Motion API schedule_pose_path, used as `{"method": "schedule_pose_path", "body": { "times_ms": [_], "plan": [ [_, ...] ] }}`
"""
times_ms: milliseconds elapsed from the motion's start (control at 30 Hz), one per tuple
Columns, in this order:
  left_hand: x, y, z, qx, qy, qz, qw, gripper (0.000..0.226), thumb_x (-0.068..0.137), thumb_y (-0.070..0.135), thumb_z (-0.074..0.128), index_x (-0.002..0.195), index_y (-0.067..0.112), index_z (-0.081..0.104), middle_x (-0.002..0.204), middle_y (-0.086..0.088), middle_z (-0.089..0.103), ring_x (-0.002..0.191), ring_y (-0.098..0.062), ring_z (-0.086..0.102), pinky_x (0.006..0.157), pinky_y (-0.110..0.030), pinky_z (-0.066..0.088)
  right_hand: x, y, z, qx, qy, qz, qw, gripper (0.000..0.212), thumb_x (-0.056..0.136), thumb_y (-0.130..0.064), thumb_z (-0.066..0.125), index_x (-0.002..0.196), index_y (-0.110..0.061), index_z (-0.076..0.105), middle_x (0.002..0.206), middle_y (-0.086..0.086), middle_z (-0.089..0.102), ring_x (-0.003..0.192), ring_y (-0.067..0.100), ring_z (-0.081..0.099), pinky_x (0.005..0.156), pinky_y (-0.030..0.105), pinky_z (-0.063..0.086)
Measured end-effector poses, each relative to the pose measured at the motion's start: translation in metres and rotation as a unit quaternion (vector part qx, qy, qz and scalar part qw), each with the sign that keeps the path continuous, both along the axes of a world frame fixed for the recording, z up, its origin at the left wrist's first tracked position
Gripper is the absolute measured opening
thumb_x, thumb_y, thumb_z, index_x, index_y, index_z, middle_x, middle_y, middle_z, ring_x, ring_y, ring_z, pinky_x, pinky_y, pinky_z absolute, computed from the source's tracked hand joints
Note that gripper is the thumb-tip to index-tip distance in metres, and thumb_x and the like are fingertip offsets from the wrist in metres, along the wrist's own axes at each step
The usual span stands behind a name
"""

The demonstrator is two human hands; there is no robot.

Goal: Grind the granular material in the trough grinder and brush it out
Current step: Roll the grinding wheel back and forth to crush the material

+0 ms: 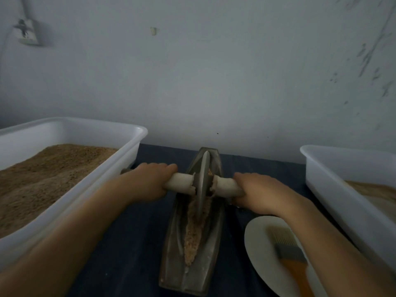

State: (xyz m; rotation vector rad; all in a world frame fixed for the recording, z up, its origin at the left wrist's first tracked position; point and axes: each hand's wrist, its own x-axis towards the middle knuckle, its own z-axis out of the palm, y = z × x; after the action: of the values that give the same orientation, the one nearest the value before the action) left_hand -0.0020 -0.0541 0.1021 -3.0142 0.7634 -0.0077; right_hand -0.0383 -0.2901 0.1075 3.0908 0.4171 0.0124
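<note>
A boat-shaped metal trough grinder (171, 251) lies lengthwise on the dark cloth in front of me. Tan granular material (194, 236) fills its groove. A metal grinding wheel (202, 185) stands upright in the groove toward the far end, on a pale cross handle (182, 182). My left hand (147, 181) grips the handle's left end. My right hand (257, 192) grips its right end. A brush (287, 251) with grey bristles and an orange handle lies on a white plate (257, 239) under my right forearm.
A white tub (120, 151) holding brown granular material stands at the left. Another white tub (334, 181) with some tan material stands at the right. A pale wall rises just behind the table's far edge.
</note>
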Motion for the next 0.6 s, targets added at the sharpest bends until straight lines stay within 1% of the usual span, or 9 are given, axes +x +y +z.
{"method": "schedule_pose_path", "body": {
  "times_ms": [67, 133, 200, 300, 367, 467, 533, 600],
  "plan": [
    [0.010, -0.002, -0.012, -0.014, -0.087, 0.005, 0.996, 0.034, 0.089, 0.025, 0.055, 0.119, 0.023, 0.039, 0.119, 0.003, 0.051, 0.110, -0.016, 0.050, 0.096, -0.032, 0.038, 0.008, -0.002, -0.010, -0.011, -0.073, -0.006, 0.997, 0.021, 0.089, -0.033, 0.054, 0.100, -0.019, 0.043, 0.105, 0.002, 0.056, 0.088, 0.020, 0.052, 0.060, 0.029, 0.027],
    [0.016, -0.004, -0.020, -0.036, -0.152, 0.012, 0.988, 0.033, 0.089, 0.025, 0.054, 0.118, 0.023, 0.039, 0.118, 0.003, 0.049, 0.109, -0.016, 0.049, 0.095, -0.032, 0.037, 0.015, -0.003, -0.018, -0.030, -0.148, -0.006, 0.988, 0.024, 0.089, -0.031, 0.054, 0.107, -0.018, 0.044, 0.108, 0.002, 0.055, 0.097, 0.022, 0.051, 0.067, 0.031, 0.025],
    [0.018, -0.005, -0.023, -0.060, -0.177, 0.015, 0.982, 0.033, 0.088, 0.025, 0.055, 0.118, 0.024, 0.040, 0.117, 0.003, 0.049, 0.107, -0.017, 0.048, 0.092, -0.031, 0.036, 0.019, -0.002, -0.024, -0.042, -0.193, -0.009, 0.980, 0.027, 0.087, -0.028, 0.056, 0.110, -0.018, 0.044, 0.109, 0.000, 0.054, 0.099, 0.021, 0.050, 0.068, 0.030, 0.023],
    [0.016, -0.007, -0.021, -0.059, -0.171, 0.017, 0.983, 0.033, 0.088, 0.025, 0.054, 0.118, 0.024, 0.040, 0.117, 0.003, 0.050, 0.107, -0.016, 0.048, 0.092, -0.031, 0.035, 0.019, -0.001, -0.025, -0.042, -0.204, -0.009, 0.978, 0.025, 0.088, -0.027, 0.055, 0.109, -0.018, 0.044, 0.107, 0.000, 0.054, 0.098, 0.021, 0.050, 0.069, 0.030, 0.022],
    [0.013, -0.006, -0.016, -0.032, -0.144, 0.015, 0.989, 0.033, 0.089, 0.026, 0.055, 0.119, 0.023, 0.040, 0.120, 0.003, 0.051, 0.110, -0.016, 0.049, 0.096, -0.031, 0.036, 0.014, -0.002, -0.020, -0.036, -0.167, -0.003, 0.985, 0.021, 0.090, -0.028, 0.052, 0.107, -0.017, 0.044, 0.108, 0.001, 0.055, 0.097, 0.022, 0.051, 0.069, 0.030, 0.025],
    [0.003, -0.003, -0.002, -0.003, -0.050, 0.004, 0.999, 0.033, 0.089, 0.025, 0.057, 0.118, 0.024, 0.041, 0.120, 0.004, 0.053, 0.111, -0.014, 0.051, 0.097, -0.031, 0.039, 0.000, 0.000, -0.006, -0.016, -0.040, 0.004, 0.999, 0.024, 0.091, -0.031, 0.052, 0.108, -0.016, 0.045, 0.108, 0.002, 0.056, 0.091, 0.019, 0.052, 0.067, 0.028, 0.029],
    [-0.008, -0.001, 0.008, 0.010, 0.040, 0.000, 0.999, 0.034, 0.088, 0.023, 0.059, 0.118, 0.025, 0.042, 0.118, 0.004, 0.054, 0.105, -0.012, 0.052, 0.091, -0.027, 0.040, -0.012, 0.003, 0.006, -0.008, 0.049, 0.007, 0.999, 0.025, 0.091, -0.032, 0.055, 0.108, -0.016, 0.047, 0.105, 0.001, 0.056, 0.083, 0.013, 0.049, 0.059, 0.026, 0.033],
    [-0.017, 0.002, 0.017, 0.024, 0.112, -0.011, 0.993, 0.032, 0.088, 0.021, 0.059, 0.115, 0.027, 0.042, 0.111, 0.007, 0.055, 0.091, -0.006, 0.049, 0.081, -0.021, 0.038, -0.023, 0.006, 0.016, -0.010, 0.116, 0.019, 0.993, 0.023, 0.090, -0.033, 0.057, 0.103, -0.015, 0.049, 0.096, 0.001, 0.054, 0.081, 0.012, 0.049, 0.055, 0.021, 0.033]
  ]
}}
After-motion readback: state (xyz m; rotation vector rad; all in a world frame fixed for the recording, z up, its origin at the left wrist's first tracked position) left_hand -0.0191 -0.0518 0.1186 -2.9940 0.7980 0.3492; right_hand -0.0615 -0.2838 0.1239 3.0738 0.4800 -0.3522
